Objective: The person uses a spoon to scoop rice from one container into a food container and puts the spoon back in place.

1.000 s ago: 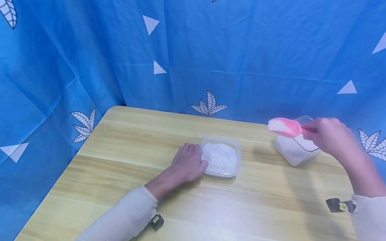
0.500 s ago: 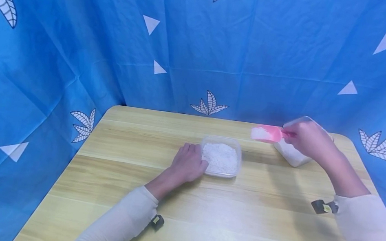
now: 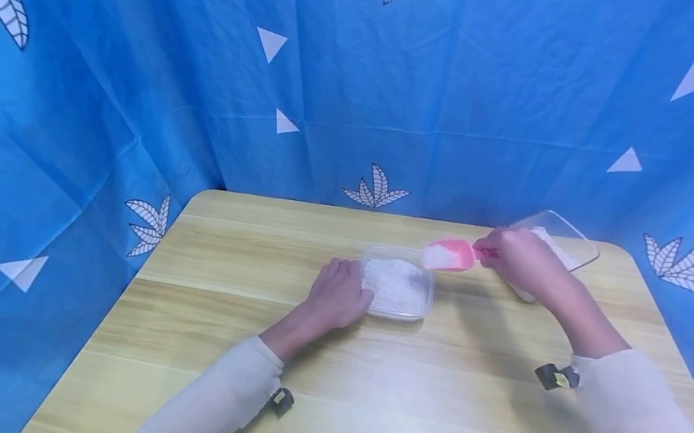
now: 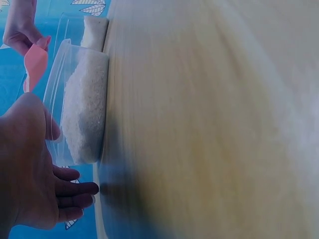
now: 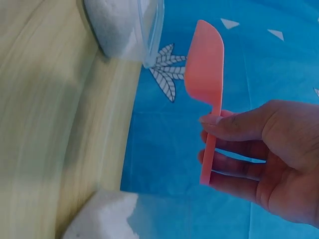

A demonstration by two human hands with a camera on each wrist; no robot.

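Note:
My right hand pinches the handle of a pink scoop between thumb and fingers. White grains lie in the scoop's bowl, whose tip overlaps the right back corner of a clear plastic container. That container stands on the table, well filled with white grains. At its left side rests my left hand; in the left wrist view the thumb lies along the wall and the relaxed fingers reach down by the end. The right wrist view shows the scoop from behind.
A larger clear container with white grains stands behind my right hand, near the table's back right corner and partly hidden. A blue patterned curtain hangs behind and left of the wooden table.
My right hand has carried the loaded scoop left and lower, from over the larger container to the edge of the smaller one. The left hand has stayed in place.

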